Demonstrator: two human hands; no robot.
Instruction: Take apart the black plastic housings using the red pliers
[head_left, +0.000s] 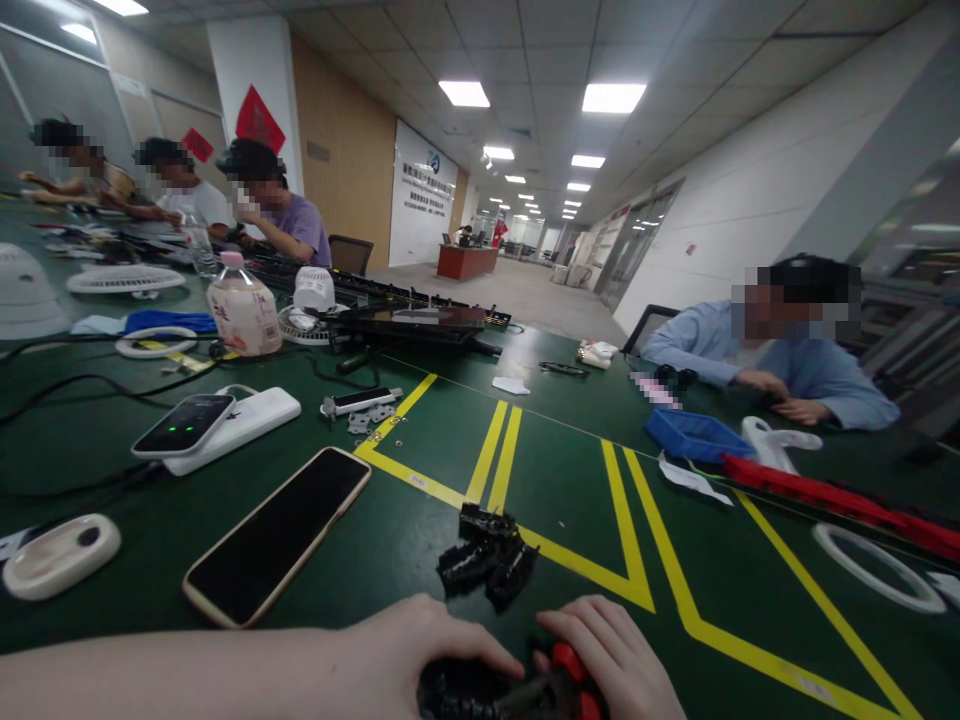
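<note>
Both of my hands meet at the bottom edge of the view over the green table point(570, 470). My left hand point(420, 640) curls over a black plastic part point(465, 692), of which only a little shows. My right hand point(611, 650) is closed around a red-handled tool point(574, 668) that touches the black part. Just beyond my fingers lies a small pile of black plastic pieces point(487, 555). A large phone point(277, 535) lies face up, screen dark, to the left of the pile.
A second phone on a white power bank point(217, 425), a white oval device point(60, 555), cables and a bottle point(241, 310) lie at left. A blue tray point(694, 435), red strip point(840, 500) and white ring point(874, 570) sit at right. Several people sit around the table.
</note>
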